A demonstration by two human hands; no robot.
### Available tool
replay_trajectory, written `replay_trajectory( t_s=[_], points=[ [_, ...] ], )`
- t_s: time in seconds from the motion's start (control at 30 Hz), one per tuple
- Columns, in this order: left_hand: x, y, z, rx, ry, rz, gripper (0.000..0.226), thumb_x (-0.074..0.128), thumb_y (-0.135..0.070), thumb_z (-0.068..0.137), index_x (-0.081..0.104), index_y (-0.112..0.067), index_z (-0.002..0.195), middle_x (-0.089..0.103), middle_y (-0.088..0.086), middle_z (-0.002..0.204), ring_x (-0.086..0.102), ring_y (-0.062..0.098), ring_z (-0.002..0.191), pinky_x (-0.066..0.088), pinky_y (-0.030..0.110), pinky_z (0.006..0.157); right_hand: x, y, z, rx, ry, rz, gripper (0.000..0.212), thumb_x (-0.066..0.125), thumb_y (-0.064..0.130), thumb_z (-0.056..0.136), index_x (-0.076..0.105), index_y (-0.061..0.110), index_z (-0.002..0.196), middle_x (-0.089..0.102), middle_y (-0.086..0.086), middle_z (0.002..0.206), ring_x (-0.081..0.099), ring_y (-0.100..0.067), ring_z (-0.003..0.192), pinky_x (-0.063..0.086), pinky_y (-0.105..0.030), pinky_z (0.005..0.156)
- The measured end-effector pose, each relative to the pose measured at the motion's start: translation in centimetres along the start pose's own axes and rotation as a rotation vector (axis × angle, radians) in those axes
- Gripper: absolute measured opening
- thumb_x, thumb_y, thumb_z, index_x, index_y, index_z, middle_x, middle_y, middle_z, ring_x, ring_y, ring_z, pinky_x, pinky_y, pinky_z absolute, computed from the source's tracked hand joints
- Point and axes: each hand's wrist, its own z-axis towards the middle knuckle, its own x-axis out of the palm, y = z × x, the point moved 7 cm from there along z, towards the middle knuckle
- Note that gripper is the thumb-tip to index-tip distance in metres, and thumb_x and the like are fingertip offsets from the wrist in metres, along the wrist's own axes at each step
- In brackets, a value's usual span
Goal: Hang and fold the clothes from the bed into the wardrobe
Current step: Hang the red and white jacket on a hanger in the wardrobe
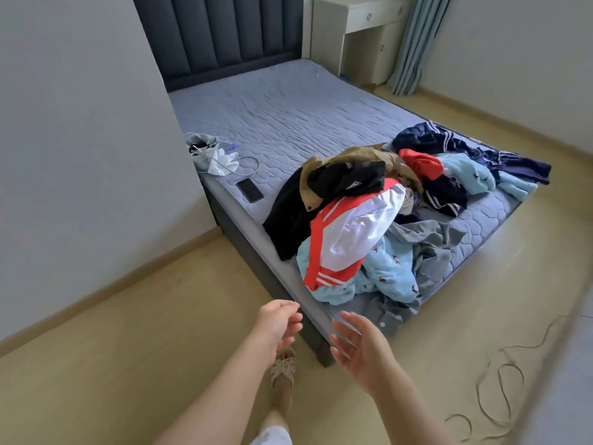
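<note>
Clothes (378, 220) heaped on the bed (288, 117), soft and floppy; left hand (279, 322) and right hand (359, 345) both spread, empty. Grab that slippery red-and-white jacket (349, 229) by its shoulders, I'd say.

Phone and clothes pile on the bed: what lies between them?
Nothing: in the head view only bare quilted mattress separates the phone from the clothes pile; they do not touch.

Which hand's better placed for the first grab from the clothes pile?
Right, likely. The right hand, open and empty, sits just below the grey shirt draped over the corner of the bed, the nearest piece of the pile. The left hand, also open, is further left, off the pile.
</note>
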Motion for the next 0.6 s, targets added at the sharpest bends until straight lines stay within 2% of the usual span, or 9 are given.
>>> replay_trajectory(
  t_s=[0.2,0.33,0.47,0.6],
  points=[
    [5.5,-10.7,7.6,0.084,0.129,0.077,0.012,0.047,-0.018,0.095,0.058,-0.019,0.091,0.061,-0.002,0.077,0.057,0.010,0.065,0.044,0.023,0.060,3.5,9.9,5.5,-0.072,-0.037,0.031,0.015,0.054,0.020,0.092,0.062,0.011,0.101,0.064,-0.007,0.100,0.058,-0.022,0.082,0.046,-0.032,0.068],
    [8.1,-16.5,12.5,0.112,0.174,0.152,0.012,0.048,-0.017,0.094,0.059,-0.017,0.092,0.060,-0.002,0.079,0.056,0.012,0.070,0.044,0.023,0.063,5.9,16.1,8.8,-0.094,-0.055,0.062,0.012,0.052,0.019,0.093,0.062,0.012,0.094,0.064,-0.006,0.099,0.058,-0.021,0.082,0.045,-0.031,0.068],
    [9.4,-18.1,16.5,0.053,0.155,0.184,0.012,0.046,-0.014,0.095,0.058,-0.015,0.094,0.057,0.000,0.076,0.053,0.011,0.063,0.041,0.021,0.057,7.0,18.8,12.0,-0.052,-0.065,0.128,0.014,0.052,0.019,0.093,0.061,0.011,0.099,0.063,-0.006,0.100,0.058,-0.022,0.083,0.045,-0.030,0.063],
    [9.1,-17.5,20.0,-0.008,0.040,0.175,0.013,0.046,-0.016,0.096,0.059,-0.016,0.095,0.059,0.000,0.079,0.054,0.010,0.064,0.043,0.023,0.059,6.2,19.2,15.4,0.019,-0.093,0.119,0.012,0.052,0.018,0.093,0.061,0.012,0.098,0.064,-0.007,0.100,0.059,-0.023,0.086,0.046,-0.031,0.065]
  ],
)
